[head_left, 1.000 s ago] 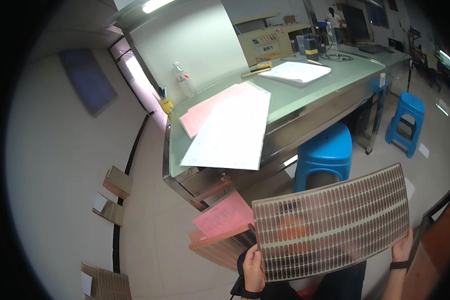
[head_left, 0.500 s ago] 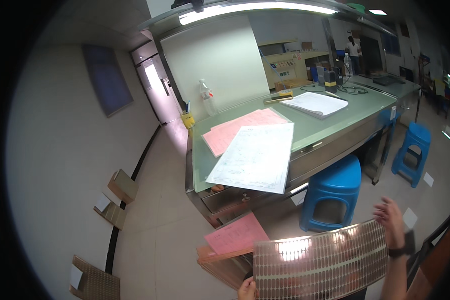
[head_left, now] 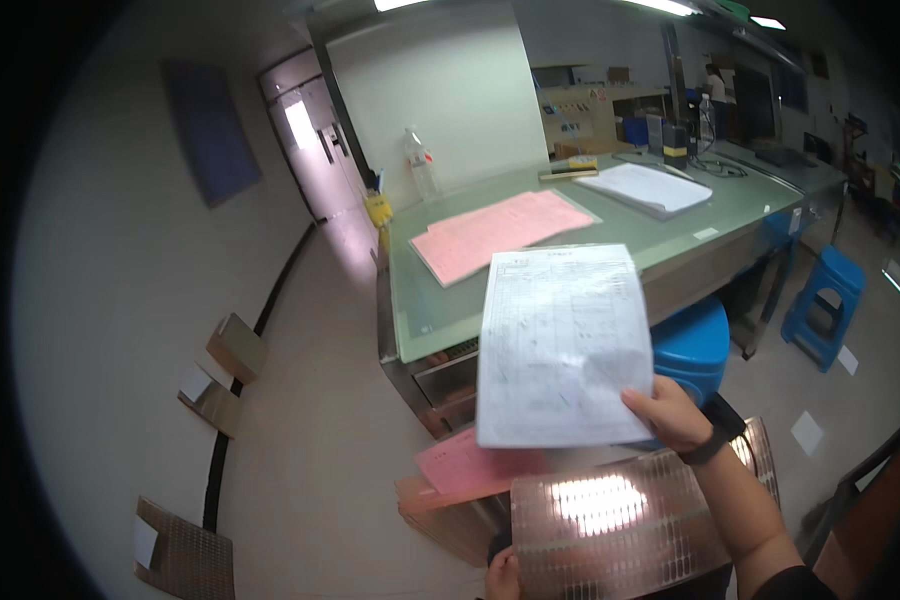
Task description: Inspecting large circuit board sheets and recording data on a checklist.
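My right hand (head_left: 672, 412) is closed on the lower right corner of a white printed sheet (head_left: 565, 340), which looks to be in a clear sleeve. The sheet is held up in front of the table edge. Below it, my left hand (head_left: 503, 575) grips the left edge of a coppery panel (head_left: 620, 520) with rows of small slots, which reflects a bright light. My right forearm crosses over the panel's right part. A pink sheet (head_left: 475, 462) lies on a stack of brownish panels (head_left: 445, 520) beside the left hand. Other pink sheets (head_left: 500, 230) lie on the green-topped table (head_left: 440, 320).
A white paper pad (head_left: 645, 188), a plastic bottle (head_left: 420, 165) and a yellow pen holder (head_left: 378, 208) stand or lie on the table. Blue stools (head_left: 692, 345) are at its front and right. Boards lean on the left wall. A person (head_left: 716, 85) stands far back.
My right hand, open above the panel before, now holds the white sheet, lifted off the table and pink sheets. My left hand stays on the panel. The view has shifted slightly.
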The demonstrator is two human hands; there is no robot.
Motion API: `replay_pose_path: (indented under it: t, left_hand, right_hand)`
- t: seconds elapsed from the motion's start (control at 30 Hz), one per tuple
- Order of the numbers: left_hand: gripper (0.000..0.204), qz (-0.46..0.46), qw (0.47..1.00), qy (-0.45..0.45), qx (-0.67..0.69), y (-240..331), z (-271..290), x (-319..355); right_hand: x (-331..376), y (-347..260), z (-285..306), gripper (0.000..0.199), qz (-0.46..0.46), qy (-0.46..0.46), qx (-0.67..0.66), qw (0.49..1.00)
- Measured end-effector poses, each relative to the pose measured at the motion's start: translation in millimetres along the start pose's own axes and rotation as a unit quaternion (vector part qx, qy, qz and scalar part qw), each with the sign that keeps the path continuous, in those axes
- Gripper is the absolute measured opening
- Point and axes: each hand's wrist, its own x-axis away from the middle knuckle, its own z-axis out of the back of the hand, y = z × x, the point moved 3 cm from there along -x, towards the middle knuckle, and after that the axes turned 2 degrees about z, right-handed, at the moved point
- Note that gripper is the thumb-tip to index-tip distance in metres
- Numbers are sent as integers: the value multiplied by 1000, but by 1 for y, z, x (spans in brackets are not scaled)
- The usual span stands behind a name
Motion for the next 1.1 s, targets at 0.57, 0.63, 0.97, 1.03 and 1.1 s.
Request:
replay_pose_path:
  t: [0.57,0.63,0.97,1.03,1.1]
  left_hand:
    - [27,124,992,22,-1,15,-21,-2]
    - [28,120,993,23,3,15,-18,0]
    - [30,110,994,26,10,16,-17,-2]
    - [30,111,993,28,12,16,-17,-3]
    - [30,114,993,15,18,15,-17,-3]
  right_hand:
    - [241,97,84,37,-271,5,314,910]
    - [241,95,80,37,-274,8,317,908]
    - [233,93,78,37,-291,15,310,905]
    - [234,94,79,37,-294,15,306,906]
    - [234,93,79,36,-294,15,302,907]
